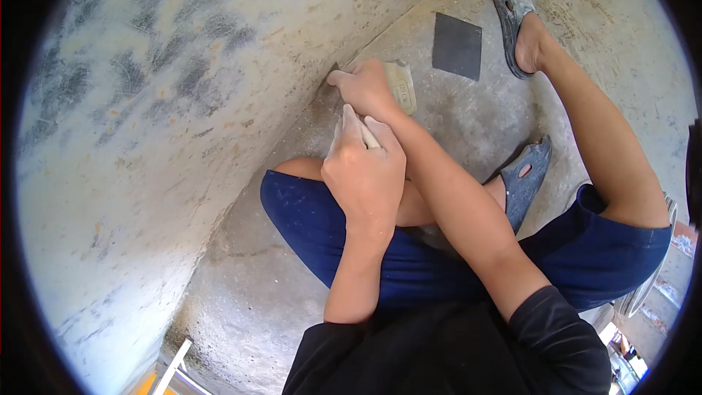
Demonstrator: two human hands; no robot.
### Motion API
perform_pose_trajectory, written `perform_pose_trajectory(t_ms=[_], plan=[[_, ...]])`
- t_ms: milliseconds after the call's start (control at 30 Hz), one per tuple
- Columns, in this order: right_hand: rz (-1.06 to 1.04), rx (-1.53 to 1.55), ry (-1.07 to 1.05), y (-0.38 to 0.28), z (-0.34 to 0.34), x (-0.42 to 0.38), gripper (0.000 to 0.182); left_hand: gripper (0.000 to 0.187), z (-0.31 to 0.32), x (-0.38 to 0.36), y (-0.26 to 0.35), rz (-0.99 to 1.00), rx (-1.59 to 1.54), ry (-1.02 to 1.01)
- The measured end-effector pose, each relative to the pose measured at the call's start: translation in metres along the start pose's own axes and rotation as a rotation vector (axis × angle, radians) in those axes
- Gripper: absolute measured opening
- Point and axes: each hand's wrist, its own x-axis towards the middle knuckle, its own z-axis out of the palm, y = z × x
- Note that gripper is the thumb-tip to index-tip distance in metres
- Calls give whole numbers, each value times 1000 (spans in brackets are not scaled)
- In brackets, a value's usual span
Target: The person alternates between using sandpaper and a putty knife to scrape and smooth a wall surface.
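Note:
My right hand [363, 89] is down at the seam where the wall meets the floor, its fingers bent against the wall's foot. A beige printed sheet [401, 89], which looks like the back of sandpaper, sticks out from under that hand. Some of it is hidden by the palm. Nearer to me, my left hand [364, 168] is closed in a fist beside the right wrist. A pale, stick-like piece [371, 139] shows between its thumb and forefinger; the rest is hidden in the grip. White dust covers the fingers of both hands.
A dark square sheet [457, 46], like sandpaper, lies on the concrete floor [241, 285]. The pale wall [146, 139] with dark scuffed patches rises on the left. My bent legs and grey clogs [518, 18] take up the right side. A white frame [172, 369] stands at bottom left.

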Motion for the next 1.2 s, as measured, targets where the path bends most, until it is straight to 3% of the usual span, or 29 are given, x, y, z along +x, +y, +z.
perform_pose_trajectory(t_ms=[233,300,333,400,433,533,600,700,733,767,800,833,900,1000,1033,1067,1200], plan=[[35,72,-247,19,-10,-32,25,48,3,-28,-19,57,-23,23],[202,408,-388,30,-10,-38,28,53,-7,-29,-26,-98,-148,-217],[199,406,-394,38,-12,-34,28,53,-7,-26,-34,-99,-147,-211],[318,379,-319,53,-19,-26,31,63,-9,-17,-56,-346,-771,-341],[314,376,-329,42,-27,-27,31,74,-15,-8,-62,-475,-790,-384],[357,448,-336,36,-46,-20,31,74,-3,27,-76,-611,-693,-269],[332,412,-382,41,-55,-12,31,71,22,48,-87,-733,-971,-496],[293,436,-385,29,-51,-15,33,63,74,63,-98,-806,-1158,-506],[276,463,-245,29,-49,-17,31,63,84,60,-93,-801,-1165,-499],[261,487,-102,30,-49,-19,28,46,94,55,-87,-785,-1089,-269],[260,480,-108,28,-52,-21,28,31,101,51,-87,-765,-1004,-42],[216,356,-71,27,-56,-23,26,31,103,48,-91,-768,-1006,-35],[176,234,-41,23,-61,-23,24,24,100,41,-99,-187,-156,58],[196,319,-112,16,-65,-18,23,25,99,38,-87,-30,108,168],[204,393,-195,15,-66,-16,23,25,97,36,-80,-34,108,171],[212,467,-279,14,-67,-15,23,21,95,34,-74,-97,48,29],[274,471,-252,-15,-71,-31,23,18,90,27,-70,-290,-51,-355]])
